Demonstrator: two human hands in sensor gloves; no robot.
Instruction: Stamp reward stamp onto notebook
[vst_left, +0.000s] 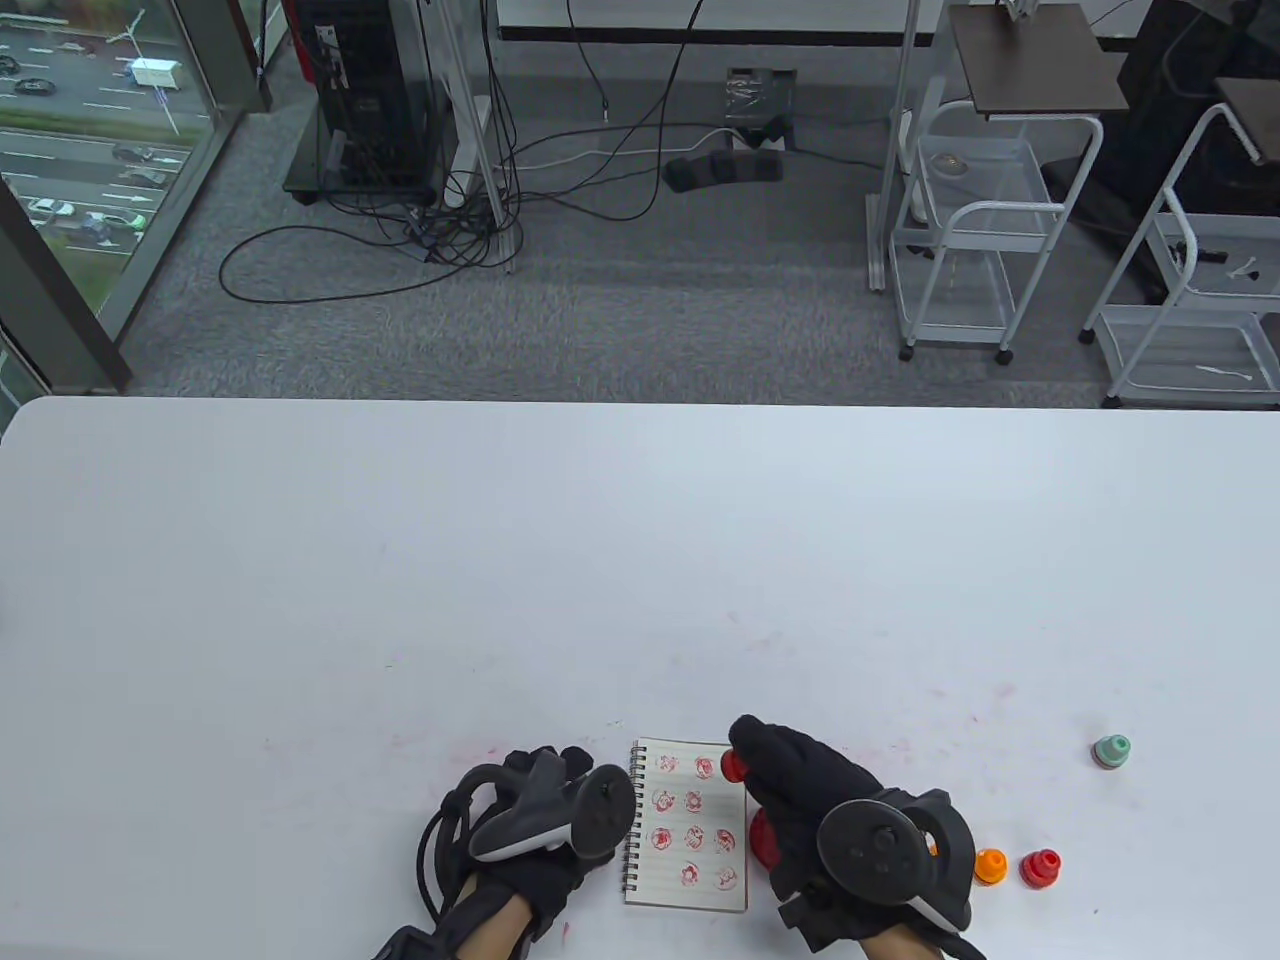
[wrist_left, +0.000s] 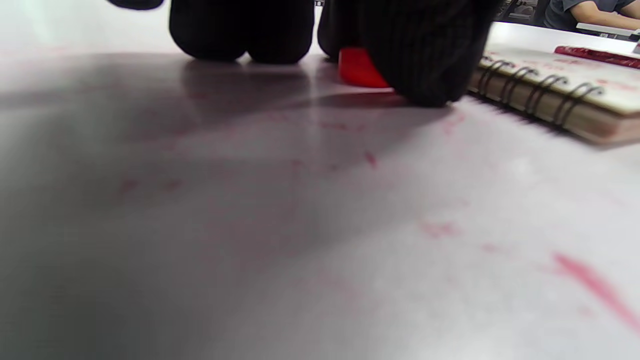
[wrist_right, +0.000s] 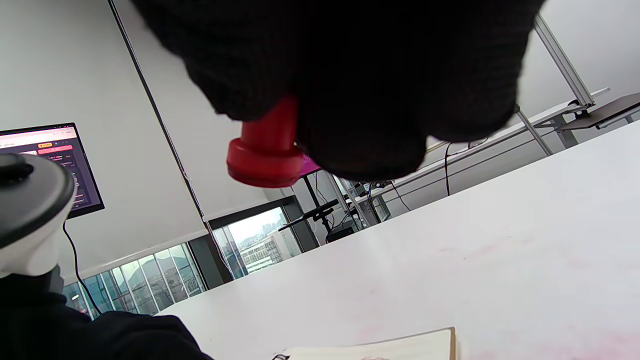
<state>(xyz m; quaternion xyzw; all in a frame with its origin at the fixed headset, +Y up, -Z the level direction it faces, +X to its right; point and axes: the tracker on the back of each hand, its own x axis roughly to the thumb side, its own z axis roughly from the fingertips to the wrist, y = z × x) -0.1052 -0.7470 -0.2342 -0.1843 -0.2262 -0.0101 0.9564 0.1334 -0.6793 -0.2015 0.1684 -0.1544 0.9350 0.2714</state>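
Nearest the person, the small spiral-bound notebook with a cream page (vst_left: 688, 825) lies on the white table (vst_left: 600, 560), and it serves as the landmark here. Its open page already carries about ten red prints in rows, so a good deal of stamping looks done; a further print seems to be what is left.

Just left of the notebook's wire binding, the left hand in a black glove (vst_left: 545, 830) rests on the table with its fingertips down; a small red piece shows between them in the left wrist view, but whether the hand grasps it I cannot tell.

At the notebook's right edge, the right hand in a black glove (vst_left: 800, 800) is clenched around the red plastic reward stamp (vst_left: 734, 766), held in the air above the page's far right corner.

Right of the notebook stand an orange stamp (vst_left: 990, 866) and a second red stamp (vst_left: 1040, 868); farther off, a pale green stamp (vst_left: 1111, 750).
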